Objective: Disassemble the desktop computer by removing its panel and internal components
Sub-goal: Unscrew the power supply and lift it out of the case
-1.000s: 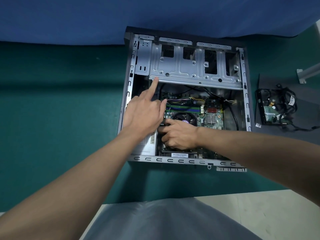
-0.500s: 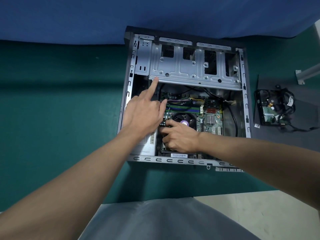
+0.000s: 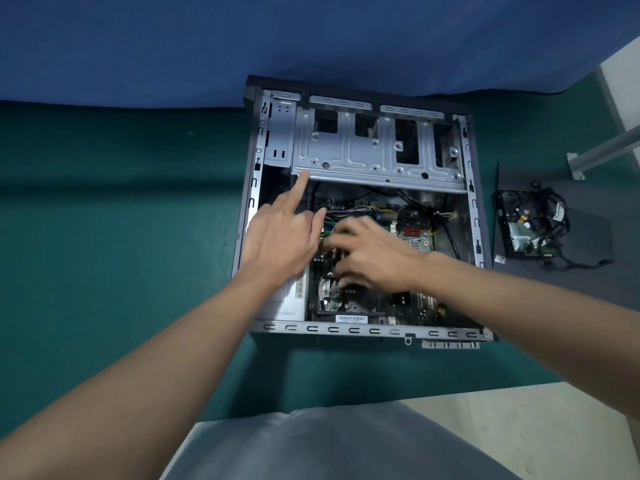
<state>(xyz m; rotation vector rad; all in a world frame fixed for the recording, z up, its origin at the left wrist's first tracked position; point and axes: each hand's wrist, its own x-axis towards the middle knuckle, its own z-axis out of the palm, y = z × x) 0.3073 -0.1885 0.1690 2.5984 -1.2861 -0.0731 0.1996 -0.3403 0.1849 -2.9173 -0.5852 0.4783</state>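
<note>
The open desktop case (image 3: 363, 330) lies flat on a green mat, with a silver drive cage (image 3: 363, 157) at its far end and the motherboard (image 3: 415, 233) below it. My left hand (image 3: 280, 237) rests at the case's left side, its straight index finger touching the cage's front edge. My right hand (image 3: 374, 258) is blurred and curls over the CPU cooler (image 3: 334, 254), gripping it; only copper-coloured parts show under the fingers. The fan is hidden by that hand.
A silver power supply (image 3: 291, 296) sits in the case's near-left corner. To the right, a removed drive with tangled cables (image 3: 526, 233) lies on a dark panel (image 3: 588, 233). A metal post (image 3: 602, 150) stands far right. Blue cloth (image 3: 311, 36) hangs behind.
My right hand has moved up and to the right over the cooler, now covering the fan that showed before. My left hand has stayed in place.
</note>
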